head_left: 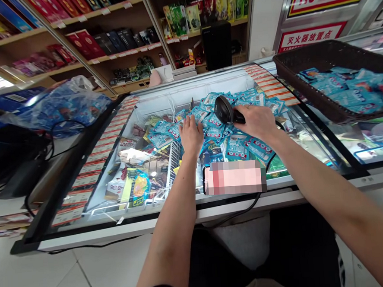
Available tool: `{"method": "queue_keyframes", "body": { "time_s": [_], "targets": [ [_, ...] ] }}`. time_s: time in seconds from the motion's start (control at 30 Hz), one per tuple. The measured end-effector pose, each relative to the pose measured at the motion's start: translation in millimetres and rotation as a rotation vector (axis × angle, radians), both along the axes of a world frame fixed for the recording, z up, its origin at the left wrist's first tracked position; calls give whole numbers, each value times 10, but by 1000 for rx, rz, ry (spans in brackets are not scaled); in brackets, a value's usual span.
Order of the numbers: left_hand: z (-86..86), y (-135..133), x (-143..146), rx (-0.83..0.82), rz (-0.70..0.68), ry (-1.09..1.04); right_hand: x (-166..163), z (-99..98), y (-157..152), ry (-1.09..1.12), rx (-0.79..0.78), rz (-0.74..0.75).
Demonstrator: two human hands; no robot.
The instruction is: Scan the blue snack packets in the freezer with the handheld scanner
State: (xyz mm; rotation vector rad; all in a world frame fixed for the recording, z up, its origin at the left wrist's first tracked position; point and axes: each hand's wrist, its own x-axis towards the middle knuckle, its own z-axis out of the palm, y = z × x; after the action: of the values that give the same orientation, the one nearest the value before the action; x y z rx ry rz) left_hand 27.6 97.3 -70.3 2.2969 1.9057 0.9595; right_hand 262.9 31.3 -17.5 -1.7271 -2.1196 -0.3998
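My right hand [257, 121] is wrapped round the handle of a black barcode scanner [223, 110], whose head is above a pile of small blue packets [237, 146]. To its left, my left hand [191, 135] is stretched out flat with the palm down. Its fingers reach onto the packets, and whether anything lies under the palm is hidden. The pile spreads over the glass top of a chest freezer [96, 232]. A phone [206, 180] with a blurred-out screen lies on the near side, below the pile.
A dark brown basket [319, 105] of similar packets stands at the right. At the left is a clear plastic bag [75, 103] of blue packs. The scanner's black cable [244, 210] loops along the freezer's front edge. Shelves [121, 54] of packaged goods stand behind.
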Motion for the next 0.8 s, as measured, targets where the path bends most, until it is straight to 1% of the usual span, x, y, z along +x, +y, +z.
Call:
{"method": "queue_keyframes", "body": {
  "time_s": [0.1,0.2,0.27,0.37,0.5,0.6,0.67,0.8],
  "targets": [
    [70,-46,5,-6,19,145,40,-25,-18,1,8,-7],
    [138,-73,-56,17,88,211,68,-21,-34,2,-6,-32],
    [162,-71,-105,20,121,200,74,-13,-40,-1,-17,-49],
    [165,-56,-144,9,110,153,68,-2,-46,-1,-33,-52],
    [153,-45,-139,-80,59,120,62,11,-57,4,-45,-41],
    [158,-23,-153,-112,78,118,65,17,-60,4,-56,-43],
    [167,10,-190,-148,88,124,69,18,-56,7,-53,-37],
    [173,111,-306,-211,43,133,71,16,-44,22,-39,-12]
  ]
}}
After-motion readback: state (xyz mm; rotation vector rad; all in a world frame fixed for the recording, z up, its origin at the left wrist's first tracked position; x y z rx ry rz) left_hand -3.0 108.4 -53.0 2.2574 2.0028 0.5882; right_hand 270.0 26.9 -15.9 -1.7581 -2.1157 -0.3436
